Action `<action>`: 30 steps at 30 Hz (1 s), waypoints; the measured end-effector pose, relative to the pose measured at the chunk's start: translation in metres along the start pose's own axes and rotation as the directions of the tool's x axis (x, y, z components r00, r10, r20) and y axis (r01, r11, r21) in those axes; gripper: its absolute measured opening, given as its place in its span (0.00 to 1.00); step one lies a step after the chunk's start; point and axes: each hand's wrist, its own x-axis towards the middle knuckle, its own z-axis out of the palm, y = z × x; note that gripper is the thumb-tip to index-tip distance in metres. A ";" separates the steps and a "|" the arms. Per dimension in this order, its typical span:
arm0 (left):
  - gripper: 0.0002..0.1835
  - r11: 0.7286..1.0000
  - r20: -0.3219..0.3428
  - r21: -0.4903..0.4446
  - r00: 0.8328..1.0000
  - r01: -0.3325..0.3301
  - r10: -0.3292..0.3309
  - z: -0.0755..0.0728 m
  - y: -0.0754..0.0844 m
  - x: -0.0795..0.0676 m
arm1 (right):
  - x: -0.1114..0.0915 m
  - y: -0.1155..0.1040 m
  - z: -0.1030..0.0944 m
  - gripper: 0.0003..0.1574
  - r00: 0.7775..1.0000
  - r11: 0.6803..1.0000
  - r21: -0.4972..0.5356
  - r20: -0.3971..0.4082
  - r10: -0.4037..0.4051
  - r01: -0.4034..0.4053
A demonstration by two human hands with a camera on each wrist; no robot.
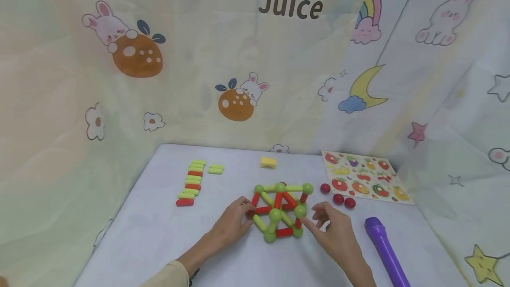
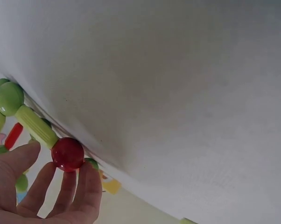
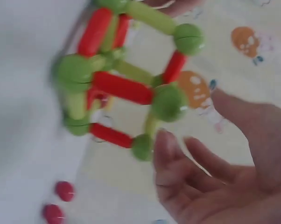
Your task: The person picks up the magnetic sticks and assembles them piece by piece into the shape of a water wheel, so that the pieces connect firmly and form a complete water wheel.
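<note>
A toy frame of magnetic sticks and balls, red and green, stands on the table in the head view. My left hand is at its left side. In the left wrist view the fingertips grip a red ball at a corner, with the thumb near a yellow-green stick. Beside the frame's right side is my right hand, thumb and fingers spread and slightly bent. They lie close around a green ball in the right wrist view, apparently without holding it.
A column of loose sticks lies at the left, with two more sticks beside it. Behind the frame sits a yellow block. Loose red balls, a fruit picture board and a purple toy microphone lie at the right.
</note>
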 end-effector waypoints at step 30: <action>0.10 0.997 0.051 -0.072 0.999 -0.013 0.017 -0.042 -0.017 0.021 | 0.048 0.068 0.046 0.15 0.986 0.998 0.062 0.165 -0.025 0.015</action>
